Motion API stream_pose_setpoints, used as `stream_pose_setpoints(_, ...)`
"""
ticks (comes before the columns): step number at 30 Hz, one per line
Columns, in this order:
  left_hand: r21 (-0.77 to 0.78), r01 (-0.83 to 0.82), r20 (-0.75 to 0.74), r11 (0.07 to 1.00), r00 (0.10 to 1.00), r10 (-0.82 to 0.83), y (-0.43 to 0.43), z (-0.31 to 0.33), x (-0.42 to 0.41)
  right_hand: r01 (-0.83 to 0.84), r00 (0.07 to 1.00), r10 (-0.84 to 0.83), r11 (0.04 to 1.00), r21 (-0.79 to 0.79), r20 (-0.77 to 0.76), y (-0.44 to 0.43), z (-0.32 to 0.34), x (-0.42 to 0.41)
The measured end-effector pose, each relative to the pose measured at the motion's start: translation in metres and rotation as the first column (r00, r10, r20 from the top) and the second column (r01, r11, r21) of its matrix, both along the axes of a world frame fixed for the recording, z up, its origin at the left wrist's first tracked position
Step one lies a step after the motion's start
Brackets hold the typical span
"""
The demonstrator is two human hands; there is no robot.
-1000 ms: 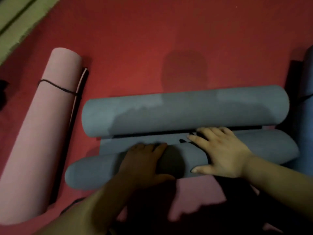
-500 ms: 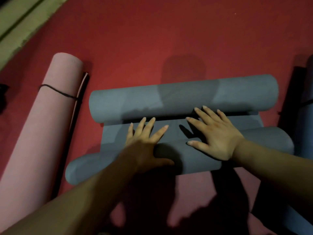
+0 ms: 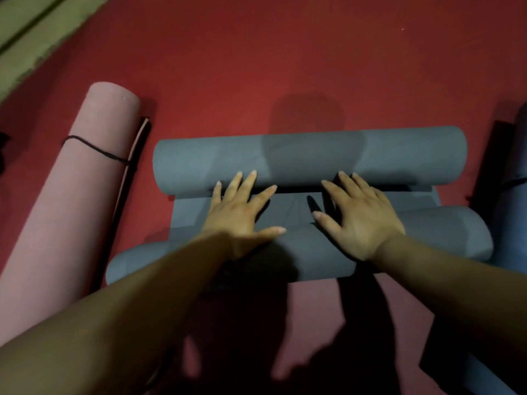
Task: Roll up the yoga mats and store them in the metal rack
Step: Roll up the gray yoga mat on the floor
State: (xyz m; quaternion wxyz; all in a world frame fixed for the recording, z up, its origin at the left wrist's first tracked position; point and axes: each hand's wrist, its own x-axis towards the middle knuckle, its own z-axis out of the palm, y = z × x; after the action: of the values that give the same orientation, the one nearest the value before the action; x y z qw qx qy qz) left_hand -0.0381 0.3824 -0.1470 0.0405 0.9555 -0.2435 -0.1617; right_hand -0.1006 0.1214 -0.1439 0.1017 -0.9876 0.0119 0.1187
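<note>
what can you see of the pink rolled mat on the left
The pink mat is rolled into a thick, matte, foam-like tube, tied by a thin dark cord near its far end. It lies on the red floor, slanting from near left to farther right. Its loose edge, dark underneath, runs along its right side. Only cord and floor visibly touch it.

Red floor (image 3: pixel 285 67) is seen from above, with three mats laid out on it.
A pink rolled mat (image 3: pixel 71 209), tied with a black cord (image 3: pixel 94 148), is laid at the left. A grey mat (image 3: pixel 310 158), rolled in from both ends, is stretched across the middle, just beside it. A blue-grey roll (image 3: pixel 513 212) is cut off by the right edge. An olive strip (image 3: pixel 34 32) is seen bordering the floor at top left.
</note>
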Motion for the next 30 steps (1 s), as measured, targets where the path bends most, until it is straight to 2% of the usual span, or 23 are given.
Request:
stream_pose_setpoints(3, 0.042, -0.115, 0.039, 0.992, 0.993, 0.113, -0.005, 0.005, 0.002, 0.007, 1.0, -0.007, 1.0, 0.005, 0.023, -0.002, -0.003, 0.018)
stream_pose_setpoints(6, -0.038, -0.305, -0.005, 0.952, 0.952, 0.305, -0.01, 0.006, -0.024, 0.018, 0.999, -0.018, 1.0, 0.007, 0.027, -0.005, -0.006, 0.03)
stream_pose_setpoints(10, -0.004, -0.242, 0.104, 0.97, 0.965, 0.242, -0.008, -0.008, -0.05, 0.015, 1.0, -0.015, 1.0, 0.012, 0.023, -0.005, -0.007, 0.035)
stream_pose_setpoints(16, 0.029, -0.281, 0.036, 0.959, 0.959, 0.28, -0.013, -0.009, -0.024, 0.031, 0.999, -0.032, 0.999, 0.008, 0.026, -0.005, -0.004, 0.05)
stream_pose_setpoints(21, 0.009, -0.273, 0.04, 0.962, 0.961, 0.272, -0.012, -0.008, -0.016, 0.031, 0.999, -0.031, 0.999, 0.044, -0.009, -0.001, 0.001, 0.036)
stream_pose_setpoints(25, 0.015, -0.273, -0.023, 0.962, 0.962, 0.273, -0.015, -0.006, 0.01, -0.049, 0.999, 0.048, 0.995, -0.085, -0.021, 0.002, 0.003, 0.007)
stream_pose_setpoints(30, 0.014, -0.287, -0.059, 0.958, 0.956, 0.287, -0.017, -0.005, 0.034, -0.012, 1.0, 0.014, 0.99, -0.143, 0.017, 0.005, 0.0, 0.009)
